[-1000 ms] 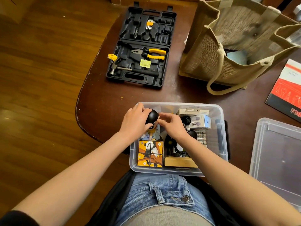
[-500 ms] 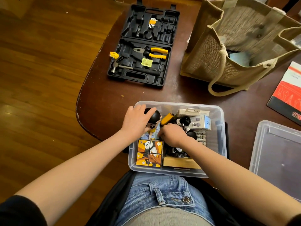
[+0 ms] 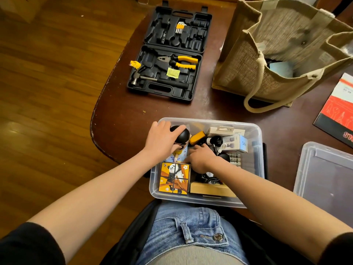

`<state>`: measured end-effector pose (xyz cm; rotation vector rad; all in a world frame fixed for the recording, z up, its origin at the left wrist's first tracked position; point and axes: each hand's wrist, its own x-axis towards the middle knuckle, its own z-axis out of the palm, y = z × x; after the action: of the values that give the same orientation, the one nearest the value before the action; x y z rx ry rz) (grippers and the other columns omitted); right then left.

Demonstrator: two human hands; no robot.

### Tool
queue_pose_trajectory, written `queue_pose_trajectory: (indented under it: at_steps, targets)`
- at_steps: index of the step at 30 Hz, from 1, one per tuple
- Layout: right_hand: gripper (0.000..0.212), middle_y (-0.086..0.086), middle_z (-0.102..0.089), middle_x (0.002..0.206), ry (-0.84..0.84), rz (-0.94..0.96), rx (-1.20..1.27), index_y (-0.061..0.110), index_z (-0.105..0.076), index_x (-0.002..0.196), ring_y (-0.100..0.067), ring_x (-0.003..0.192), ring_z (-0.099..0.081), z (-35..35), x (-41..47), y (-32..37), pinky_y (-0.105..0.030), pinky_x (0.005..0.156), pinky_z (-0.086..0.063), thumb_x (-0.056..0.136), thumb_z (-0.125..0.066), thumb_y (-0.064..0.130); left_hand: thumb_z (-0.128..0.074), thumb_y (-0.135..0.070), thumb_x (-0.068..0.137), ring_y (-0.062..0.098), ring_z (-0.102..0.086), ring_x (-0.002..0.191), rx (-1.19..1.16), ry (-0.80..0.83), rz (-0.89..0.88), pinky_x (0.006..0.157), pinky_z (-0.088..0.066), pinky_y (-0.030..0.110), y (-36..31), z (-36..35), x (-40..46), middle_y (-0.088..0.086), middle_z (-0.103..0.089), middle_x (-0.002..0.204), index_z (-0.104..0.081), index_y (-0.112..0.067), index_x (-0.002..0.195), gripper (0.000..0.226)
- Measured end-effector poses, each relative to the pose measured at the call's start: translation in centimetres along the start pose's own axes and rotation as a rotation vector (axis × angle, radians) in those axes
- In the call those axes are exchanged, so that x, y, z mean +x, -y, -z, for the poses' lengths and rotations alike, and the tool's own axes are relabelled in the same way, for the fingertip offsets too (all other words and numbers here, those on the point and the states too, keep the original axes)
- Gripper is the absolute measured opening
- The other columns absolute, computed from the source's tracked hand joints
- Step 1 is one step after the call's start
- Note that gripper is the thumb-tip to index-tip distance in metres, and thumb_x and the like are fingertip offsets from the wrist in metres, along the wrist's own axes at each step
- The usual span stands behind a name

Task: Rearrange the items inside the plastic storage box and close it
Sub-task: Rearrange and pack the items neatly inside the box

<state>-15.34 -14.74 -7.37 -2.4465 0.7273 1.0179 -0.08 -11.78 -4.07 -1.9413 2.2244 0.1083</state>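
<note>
the clear plastic storage box [image 3: 256,150] sits at the near edge of the dark wooden table [image 3: 124,131], partly over the person's lap, open and crowded. the left hand [image 3: 162,140] has its fingers curled over the black round head of a small figurine [image 3: 181,134] in the box's far left corner. the right hand [image 3: 200,159] reaches down among the middle items, knuckles up; whether its fingers grip anything cannot be told. a panda picture block [image 3: 174,177] fills the near left corner, a wooden block [image 3: 210,190] lies beside it, and a yellow tool handle [image 3: 197,137], a white carton [image 3: 236,144] and black cables [image 3: 210,176] crowd the rest.

to do this step well, i'd judge the figurine should be laid flat, low beside the panda block, with the cables tucked under, so nothing stands above the rim.

the box's lid [image 3: 324,178] waits on the right. farther off lie an open black tool case [image 3: 172,54] and a jute bag [image 3: 277,54].
</note>
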Motion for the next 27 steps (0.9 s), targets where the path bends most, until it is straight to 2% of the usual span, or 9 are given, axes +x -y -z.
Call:
queue_pose_trajectory:
  at_steps: [5, 7, 10, 12, 17, 19, 22, 24, 27]
  targets:
    - [0.044, -0.004, -0.051, 0.139, -0.091, -0.015, 0.249, 0.036, -0.044, 0.137, -0.025, 0.125, -0.043, -0.3, 0.1, -0.5, -0.039, 0.101, -0.028, 0.096, -0.037, 0.02, -0.055, -0.054, 0.087, 0.027, -0.048, 0.101, 0.011, -0.009, 0.035, 0.076, -0.031, 0.034, -0.4, -0.2, -0.5, 0.009, -0.055, 0.11, -0.03, -0.027, 0.14, 0.064]
    - [0.041, -0.003, -0.057, 0.133, -0.132, -0.04, 0.414, 0.031, -0.05, 0.134, -0.024, 0.123, -0.049, -0.2, 0.1, -0.7, -0.038, 0.1, -0.031, 0.098, -0.035, 0.02, -0.054, -0.051, 0.089, 0.028, -0.047, 0.104, 0.023, -0.007, 0.064, 0.078, -0.032, 0.035, -0.8, -0.2, -0.9, 0.011, -0.053, 0.114, -0.03, -0.025, 0.14, 0.062]
    - [0.037, -0.01, -0.063, 0.123, -0.235, -0.119, 0.662, 0.016, -0.057, 0.129, -0.028, 0.114, -0.057, -0.1, -0.2, -1.0, -0.037, 0.095, -0.044, 0.098, -0.037, 0.018, -0.057, -0.049, 0.087, 0.027, -0.046, 0.108, 0.041, -0.058, 0.112, 0.083, -0.034, 0.036, -1.0, -0.3, -1.7, 0.009, -0.052, 0.117, -0.041, -0.021, 0.133, 0.056]
    - [0.035, -0.013, -0.064, 0.12, -0.292, -0.146, 0.717, 0.009, -0.058, 0.126, -0.031, 0.111, -0.058, -0.1, -0.5, -1.2, -0.04, 0.092, -0.048, 0.097, -0.04, 0.014, -0.058, -0.051, 0.085, 0.026, -0.046, 0.109, 0.044, -0.099, 0.125, 0.086, -0.035, 0.037, -0.9, -0.2, -1.9, 0.007, -0.052, 0.116, -0.047, -0.02, 0.128, 0.054]
    - [0.029, -0.01, -0.067, 0.111, -0.394, -0.104, 0.598, 0.012, -0.064, 0.114, -0.029, 0.1, -0.061, -0.3, -2.2, -2.1, -0.042, 0.083, -0.051, 0.095, -0.042, 0.013, -0.052, -0.056, 0.086, 0.025, -0.045, 0.109, 0.04, -0.059, 0.134, 0.091, -0.033, 0.039, -0.9, 0.1, -1.4, 0.006, -0.051, 0.115, -0.048, -0.019, 0.127, 0.056]
    - [0.029, -0.008, -0.065, 0.112, -0.428, -0.102, 0.514, 0.013, -0.065, 0.113, -0.027, 0.103, -0.06, -0.6, -3.2, -2.6, -0.041, 0.083, -0.051, 0.094, -0.044, 0.014, -0.055, -0.056, 0.085, 0.025, -0.046, 0.105, -0.008, -0.086, 0.136, 0.088, -0.034, 0.038, -1.0, 0.8, -1.4, 0.006, -0.052, 0.111, -0.05, -0.019, 0.124, 0.054]
    - [0.032, -0.003, -0.06, 0.12, -0.434, -0.091, 0.403, 0.016, -0.062, 0.12, -0.023, 0.109, -0.054, -1.2, -4.9, -3.2, -0.038, 0.084, -0.05, 0.094, -0.045, 0.015, -0.066, -0.038, 0.083, 0.024, -0.052, 0.095, -0.202, -0.202, 0.028, 0.079, -0.04, 0.036, -2.1, 1.8, -1.6, 0.005, -0.055, 0.102, -0.058, -0.017, 0.115, 0.039]
    - [0.033, -0.001, -0.055, 0.12, -0.411, -0.099, 0.343, 0.019, -0.058, 0.123, -0.024, 0.107, -0.054, -1.5, -5.9, -3.3, -0.038, 0.079, -0.051, 0.092, -0.046, 0.016, -0.061, -0.028, 0.088, 0.023, -0.055, 0.097, -0.396, -0.107, -0.029, 0.079, -0.045, 0.036, -3.6, 2.3, -1.6, 0.004, -0.058, 0.104, -0.06, -0.016, 0.113, 0.028]
    - [0.026, -0.002, -0.051, 0.113, -0.378, -0.142, 0.311, 0.016, -0.056, 0.114, -0.026, 0.096, -0.057, -1.7, -7.2, -3.4, -0.038, 0.069, -0.051, 0.09, -0.047, 0.014, -0.052, -0.021, 0.093, 0.022, -0.056, 0.11, -0.583, 0.144, 0.032, 0.087, -0.05, 0.038, -5.8, 1.9, -0.9, 0.003, -0.063, 0.114, -0.062, -0.019, 0.116, 0.025]
